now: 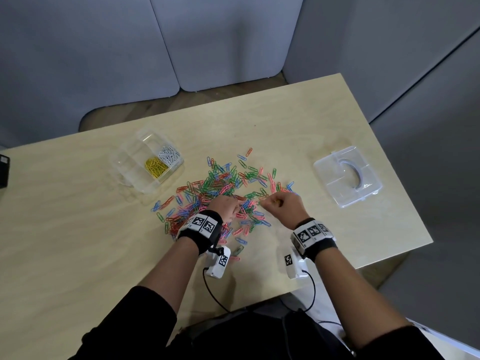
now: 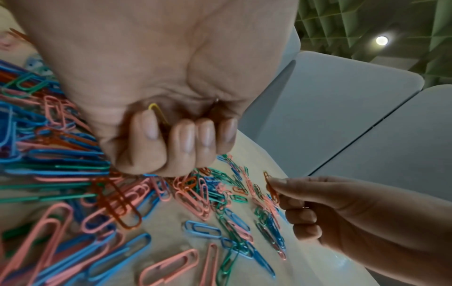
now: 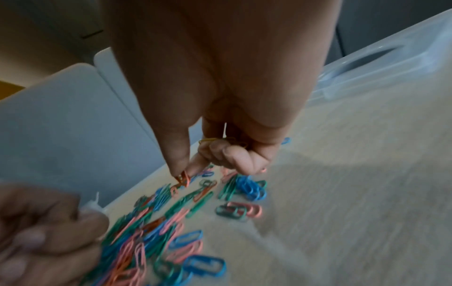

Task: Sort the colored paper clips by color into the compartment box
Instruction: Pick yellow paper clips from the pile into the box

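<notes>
My right hand [image 1: 281, 209] pinches a small orange-red wire paper clip [image 2: 271, 186] between thumb and forefinger, with the other fingers curled on what looks like a few yellow wire clips [image 3: 220, 140] tucked against the palm. My left hand [image 1: 226, 207] is fisted just beside it, and a thin yellow wire clip [image 2: 158, 114] pokes out between its curled fingers; how many more it hides I cannot tell.

Both hands hang low over the loose heap of pink, blue, green and orange-red paper clips [image 1: 220, 193] spread on the pale wooden worktop [image 1: 78, 229], under and ahead of my knuckles. The clear plastic compartment box [image 1: 146, 162] sits well off beyond my left hand, already holding yellow and white clips in two cells. Its clear lid [image 1: 348, 175] lies well off to the far side of my right hand.

I judge these clips nearly weightless, springy wire with a slick coating, lying flat and prone to hooking into neighbours. I would nip one by a rounded end with my fingertips, lift it on edge and shake it free before carrying it, since a palmed bunch can slip out between my fingers.
</notes>
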The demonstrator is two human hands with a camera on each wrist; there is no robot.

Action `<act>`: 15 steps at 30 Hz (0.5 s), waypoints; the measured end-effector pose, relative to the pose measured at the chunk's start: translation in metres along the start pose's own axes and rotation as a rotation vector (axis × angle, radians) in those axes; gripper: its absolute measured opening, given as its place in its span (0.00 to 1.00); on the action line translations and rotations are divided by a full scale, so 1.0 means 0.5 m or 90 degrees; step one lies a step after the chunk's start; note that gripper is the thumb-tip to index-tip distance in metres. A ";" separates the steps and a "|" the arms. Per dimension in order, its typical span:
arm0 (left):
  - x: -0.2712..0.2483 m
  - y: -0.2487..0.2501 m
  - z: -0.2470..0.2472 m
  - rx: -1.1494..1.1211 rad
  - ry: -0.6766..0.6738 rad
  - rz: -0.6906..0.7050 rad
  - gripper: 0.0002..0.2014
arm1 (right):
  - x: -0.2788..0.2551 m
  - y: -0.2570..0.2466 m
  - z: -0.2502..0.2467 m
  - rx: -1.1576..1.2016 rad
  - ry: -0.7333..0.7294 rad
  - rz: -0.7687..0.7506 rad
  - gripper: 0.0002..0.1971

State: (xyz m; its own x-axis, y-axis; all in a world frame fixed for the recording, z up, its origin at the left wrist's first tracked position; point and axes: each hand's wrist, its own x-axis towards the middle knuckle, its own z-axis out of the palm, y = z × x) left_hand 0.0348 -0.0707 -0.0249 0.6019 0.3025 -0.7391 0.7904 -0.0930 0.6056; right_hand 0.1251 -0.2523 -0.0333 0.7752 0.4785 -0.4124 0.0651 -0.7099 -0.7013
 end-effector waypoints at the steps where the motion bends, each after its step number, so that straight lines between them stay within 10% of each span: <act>1: -0.002 0.004 -0.002 -0.016 0.001 -0.008 0.15 | -0.002 0.004 -0.010 0.027 0.004 0.008 0.10; 15: -0.012 0.021 0.008 0.161 0.031 0.165 0.19 | 0.020 0.049 -0.033 0.093 -0.010 0.105 0.10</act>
State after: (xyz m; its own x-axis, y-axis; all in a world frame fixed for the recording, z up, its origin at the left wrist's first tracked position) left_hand 0.0399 -0.0774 -0.0156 0.7843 0.2820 -0.5526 0.6196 -0.4019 0.6742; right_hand 0.1449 -0.2735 -0.0450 0.7578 0.3709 -0.5368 -0.1543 -0.6976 -0.6997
